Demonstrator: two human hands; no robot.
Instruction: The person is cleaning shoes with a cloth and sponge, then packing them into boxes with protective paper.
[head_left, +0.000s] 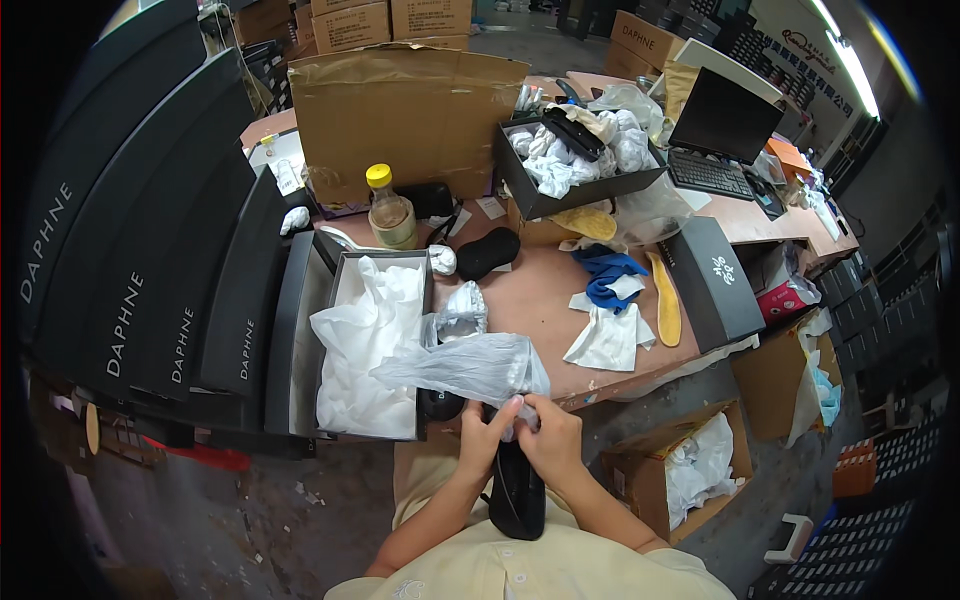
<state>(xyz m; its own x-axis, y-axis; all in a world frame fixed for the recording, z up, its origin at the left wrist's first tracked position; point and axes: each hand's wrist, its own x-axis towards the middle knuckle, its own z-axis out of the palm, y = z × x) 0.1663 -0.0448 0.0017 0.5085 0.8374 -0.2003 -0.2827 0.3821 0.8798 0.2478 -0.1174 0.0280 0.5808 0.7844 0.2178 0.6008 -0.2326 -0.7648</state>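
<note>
Blk shoe (518, 497) lengthwise at btm ctr, thin whitish bag (470, 365) crumpled at its far end, trailing L.

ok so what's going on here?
A person's left hand and right hand pinch a crumpled translucent bag at the table's edge. A black shoe is just below; whether they grip it too is unclear. To the left, an open shoebox holds white tissue paper.
</note>
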